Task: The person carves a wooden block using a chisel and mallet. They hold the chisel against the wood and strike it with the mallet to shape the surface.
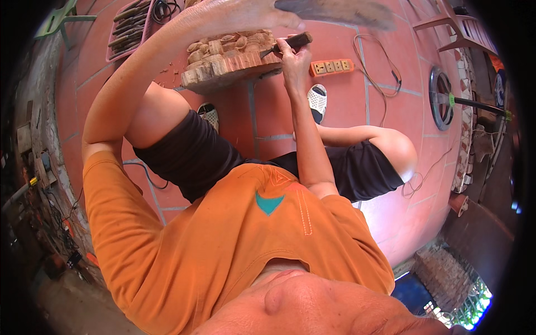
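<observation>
A thick wooden slab (234, 71) with a pale, carved upper surface lies in front of me. My right hand (296, 61) is closed round a chisel (297, 41) with a dark wooden handle. The chisel's thin metal blade slants down to the carved wood at the slab's right edge. Raised above the carving, my left hand (265, 15) is wrapped round one end of a wooden club (340, 12). Motion smears the club, which points to the right over the chisel handle. Part of the carving is hidden behind my left forearm.
A pink tray (140, 34) full of carving tools stands at the far left, with a black cable coil (165, 8) beside it. An orange power strip (331, 67) lies right of my right hand, near its cord (385, 92). A wheel (440, 98) and a chair (463, 30) stand farther right.
</observation>
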Demonstrator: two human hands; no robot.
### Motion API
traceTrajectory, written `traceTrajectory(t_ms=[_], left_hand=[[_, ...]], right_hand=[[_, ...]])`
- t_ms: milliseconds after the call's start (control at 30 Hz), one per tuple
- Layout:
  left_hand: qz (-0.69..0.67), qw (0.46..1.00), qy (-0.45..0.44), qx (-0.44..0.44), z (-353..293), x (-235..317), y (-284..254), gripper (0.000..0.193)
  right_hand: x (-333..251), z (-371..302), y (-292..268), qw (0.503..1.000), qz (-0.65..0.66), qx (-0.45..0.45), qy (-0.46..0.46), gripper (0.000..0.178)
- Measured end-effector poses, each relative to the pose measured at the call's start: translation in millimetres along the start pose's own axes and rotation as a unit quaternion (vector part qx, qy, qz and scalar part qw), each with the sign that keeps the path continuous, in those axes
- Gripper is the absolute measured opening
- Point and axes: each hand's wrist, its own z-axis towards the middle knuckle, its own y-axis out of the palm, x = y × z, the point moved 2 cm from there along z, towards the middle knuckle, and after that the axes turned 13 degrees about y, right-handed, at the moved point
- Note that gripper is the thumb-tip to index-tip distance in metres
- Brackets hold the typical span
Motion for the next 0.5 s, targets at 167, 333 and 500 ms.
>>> traceTrajectory(t_ms=[167,333,500], left_hand=[[0.145,0.982,0.095,-0.071,-17,-44,27,0.073],[0.16,0.977,0.037,-0.136,3,-17,10,0.072],[0.022,0.999,0.033,-0.007,12,15,-7,0.071]], right_hand=[[-6,-4,12,1.0,-0.026,-0.004,0.0,0.024],[1,2,1,1.0,-0.018,0.016,0.007,0.025],[2,0,2,1.0,-0.021,-0.002,0.001,0.024]])
